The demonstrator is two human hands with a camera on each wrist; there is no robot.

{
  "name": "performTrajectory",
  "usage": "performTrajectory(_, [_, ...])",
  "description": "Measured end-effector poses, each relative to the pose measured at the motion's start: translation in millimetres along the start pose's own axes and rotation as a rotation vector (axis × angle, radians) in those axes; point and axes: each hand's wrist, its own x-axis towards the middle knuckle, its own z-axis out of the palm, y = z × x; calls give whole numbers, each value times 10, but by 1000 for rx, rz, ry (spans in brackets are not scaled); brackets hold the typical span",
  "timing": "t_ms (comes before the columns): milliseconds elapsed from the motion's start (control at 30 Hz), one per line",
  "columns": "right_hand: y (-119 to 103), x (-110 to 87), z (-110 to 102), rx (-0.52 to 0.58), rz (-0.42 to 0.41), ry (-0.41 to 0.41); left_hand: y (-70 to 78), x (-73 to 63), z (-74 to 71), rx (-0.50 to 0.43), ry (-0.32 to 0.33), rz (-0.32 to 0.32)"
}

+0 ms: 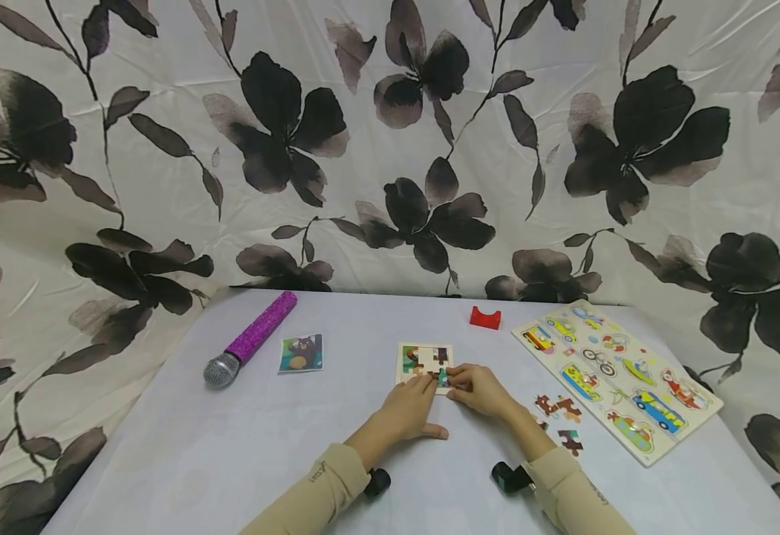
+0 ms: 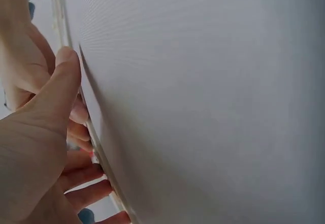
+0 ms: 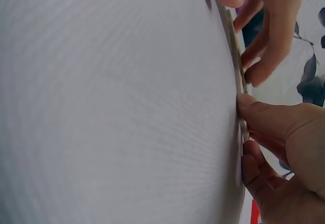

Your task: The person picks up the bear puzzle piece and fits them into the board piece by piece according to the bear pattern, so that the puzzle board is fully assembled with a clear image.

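A small framed jigsaw board (image 1: 403,371) lies on the table, partly filled with picture pieces and partly covered by both hands. My left hand (image 1: 403,412) rests over its lower left part with fingers extended and the thumb out to the side; in the left wrist view its fingertips meet the board's edge. At the lower right corner, my right hand (image 1: 481,388) pinches a teal and brown puzzle piece (image 1: 442,377) low over the board. In the right wrist view the right thumb and fingertips (image 3: 247,101) are right at the frame's edge.
Several loose puzzle pieces (image 1: 569,409) lie right of the right hand. Beyond them is a wooden vehicle puzzle board (image 1: 604,394). A red block (image 1: 486,318) stands at the back, with a small bear picture (image 1: 301,353) and a purple glitter microphone (image 1: 259,331) on the left.
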Motion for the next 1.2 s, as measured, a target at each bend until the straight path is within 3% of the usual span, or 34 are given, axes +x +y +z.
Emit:
performTrajectory(167, [12, -9, 6, 24, 12, 8, -5, 44, 15, 33, 9, 3])
performTrajectory(400, [31, -31, -10, 39, 44, 39, 2, 89, 30, -35, 21, 22])
performTrajectory(767, [66, -1, -25, 28, 39, 25, 69, 164, -23, 3, 25, -29])
performTrajectory(933, [56, 2, -21, 25, 21, 39, 70, 165, -14, -46, 25, -40])
performTrajectory(1200, [67, -19, -19, 30, 28, 46, -9, 107, 23, -118, 29, 9])
